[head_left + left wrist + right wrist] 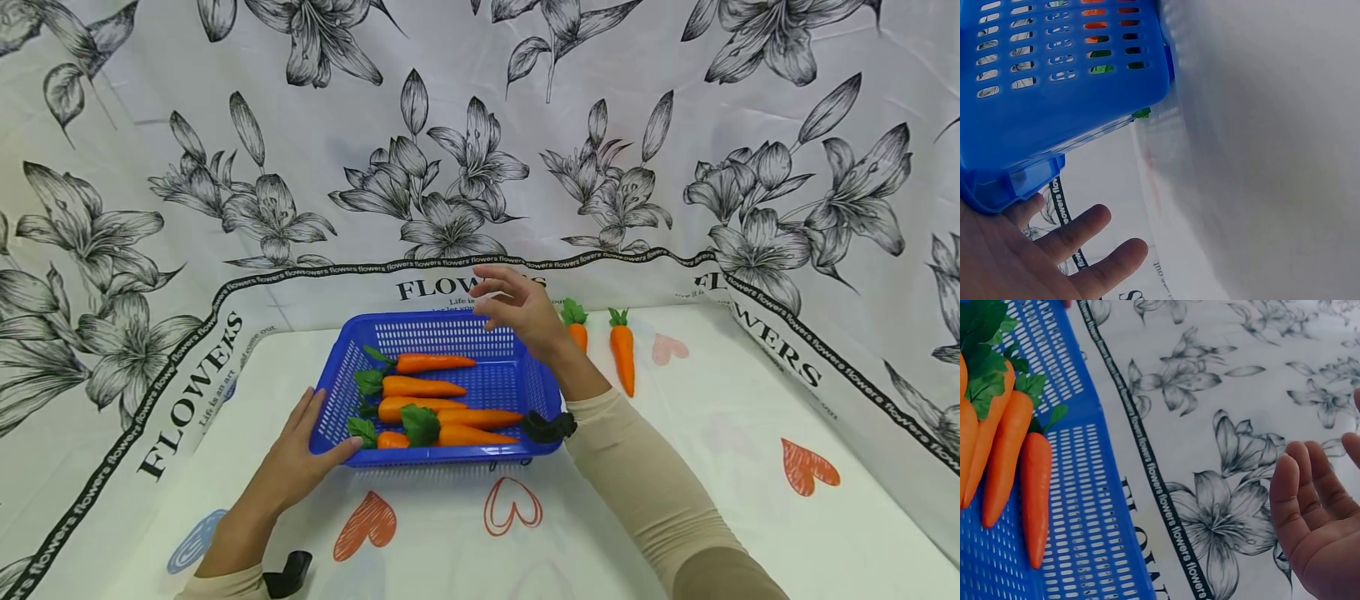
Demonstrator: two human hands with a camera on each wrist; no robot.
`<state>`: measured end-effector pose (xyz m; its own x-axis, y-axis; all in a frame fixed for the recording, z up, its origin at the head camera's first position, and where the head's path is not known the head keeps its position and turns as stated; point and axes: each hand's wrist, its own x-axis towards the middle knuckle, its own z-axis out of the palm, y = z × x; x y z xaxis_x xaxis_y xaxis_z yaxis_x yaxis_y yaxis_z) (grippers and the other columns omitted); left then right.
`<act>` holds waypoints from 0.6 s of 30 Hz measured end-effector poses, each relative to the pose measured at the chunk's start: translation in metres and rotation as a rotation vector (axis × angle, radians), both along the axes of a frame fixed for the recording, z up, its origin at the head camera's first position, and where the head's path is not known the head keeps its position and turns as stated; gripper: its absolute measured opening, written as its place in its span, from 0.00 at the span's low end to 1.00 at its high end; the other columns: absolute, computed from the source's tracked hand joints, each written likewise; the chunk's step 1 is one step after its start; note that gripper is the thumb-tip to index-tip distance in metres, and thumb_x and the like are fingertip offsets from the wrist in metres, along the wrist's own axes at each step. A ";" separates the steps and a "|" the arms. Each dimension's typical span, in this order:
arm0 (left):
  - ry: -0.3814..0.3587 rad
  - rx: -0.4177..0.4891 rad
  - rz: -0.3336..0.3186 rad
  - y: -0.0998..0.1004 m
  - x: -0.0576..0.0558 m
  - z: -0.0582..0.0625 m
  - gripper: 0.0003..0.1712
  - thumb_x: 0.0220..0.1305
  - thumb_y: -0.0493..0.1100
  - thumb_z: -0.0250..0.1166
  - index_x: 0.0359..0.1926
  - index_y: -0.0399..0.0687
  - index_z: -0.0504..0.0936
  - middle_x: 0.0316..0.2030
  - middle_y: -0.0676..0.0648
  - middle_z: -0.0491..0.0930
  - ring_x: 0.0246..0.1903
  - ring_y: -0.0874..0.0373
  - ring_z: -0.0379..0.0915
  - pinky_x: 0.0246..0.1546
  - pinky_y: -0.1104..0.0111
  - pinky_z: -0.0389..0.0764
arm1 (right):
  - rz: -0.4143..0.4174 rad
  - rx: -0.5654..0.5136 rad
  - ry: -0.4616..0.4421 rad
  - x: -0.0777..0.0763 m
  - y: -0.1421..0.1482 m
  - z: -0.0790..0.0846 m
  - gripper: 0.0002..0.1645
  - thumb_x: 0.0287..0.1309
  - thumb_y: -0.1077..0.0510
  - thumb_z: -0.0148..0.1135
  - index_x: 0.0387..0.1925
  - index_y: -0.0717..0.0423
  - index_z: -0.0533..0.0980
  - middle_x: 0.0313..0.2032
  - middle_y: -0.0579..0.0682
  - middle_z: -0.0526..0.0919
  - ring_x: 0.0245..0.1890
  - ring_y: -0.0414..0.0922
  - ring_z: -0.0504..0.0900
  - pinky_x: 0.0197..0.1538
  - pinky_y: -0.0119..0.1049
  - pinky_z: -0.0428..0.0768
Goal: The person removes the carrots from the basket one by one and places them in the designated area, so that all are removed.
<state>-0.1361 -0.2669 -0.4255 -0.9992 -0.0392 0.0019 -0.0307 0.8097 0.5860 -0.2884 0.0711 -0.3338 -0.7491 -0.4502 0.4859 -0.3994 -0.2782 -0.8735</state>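
Observation:
A blue perforated plastic basket sits on the table with several orange carrots in it, their green leaf tops mostly to the left. My left hand holds the basket's near left corner, thumb over the rim and fingers outside. In the left wrist view those fingers reach past the basket wall, while the thumb is hidden. Above the basket's far right part, my right hand is raised with nothing in it, its fingers loosely bent and apart. The right wrist view shows its palm side.
Right of the basket, on the white tabletop, lies one carrot. A second carrot beside it is partly covered by my right wrist. Flower-printed cloth stands behind the table and along its sides.

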 end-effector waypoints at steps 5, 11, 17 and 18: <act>-0.004 -0.002 0.002 0.000 -0.001 0.001 0.59 0.60 0.67 0.61 0.77 0.50 0.36 0.75 0.40 0.31 0.66 0.26 0.43 0.57 0.31 0.53 | -0.011 0.030 0.007 -0.007 -0.004 -0.008 0.29 0.61 0.64 0.60 0.64 0.64 0.67 0.48 0.67 0.76 0.42 0.62 0.78 0.36 0.47 0.83; -0.006 0.000 0.004 0.000 0.000 0.003 0.59 0.60 0.67 0.61 0.77 0.50 0.36 0.75 0.40 0.31 0.66 0.26 0.43 0.57 0.31 0.53 | -0.030 0.101 -0.049 -0.015 -0.011 -0.020 0.28 0.61 0.63 0.62 0.63 0.61 0.70 0.49 0.64 0.78 0.43 0.61 0.79 0.37 0.50 0.83; 0.000 0.004 -0.003 0.000 0.001 0.002 0.59 0.60 0.67 0.61 0.77 0.49 0.37 0.75 0.39 0.32 0.66 0.26 0.44 0.57 0.31 0.53 | -0.029 0.191 -0.118 -0.019 -0.015 -0.034 0.26 0.62 0.59 0.63 0.62 0.57 0.72 0.51 0.61 0.78 0.45 0.59 0.79 0.43 0.59 0.80; 0.002 0.004 -0.004 0.000 0.001 0.003 0.59 0.60 0.67 0.61 0.77 0.49 0.37 0.75 0.39 0.32 0.66 0.26 0.44 0.57 0.31 0.53 | -0.032 0.195 -0.124 -0.020 -0.016 -0.036 0.26 0.62 0.59 0.63 0.62 0.57 0.73 0.52 0.61 0.78 0.45 0.59 0.79 0.43 0.60 0.79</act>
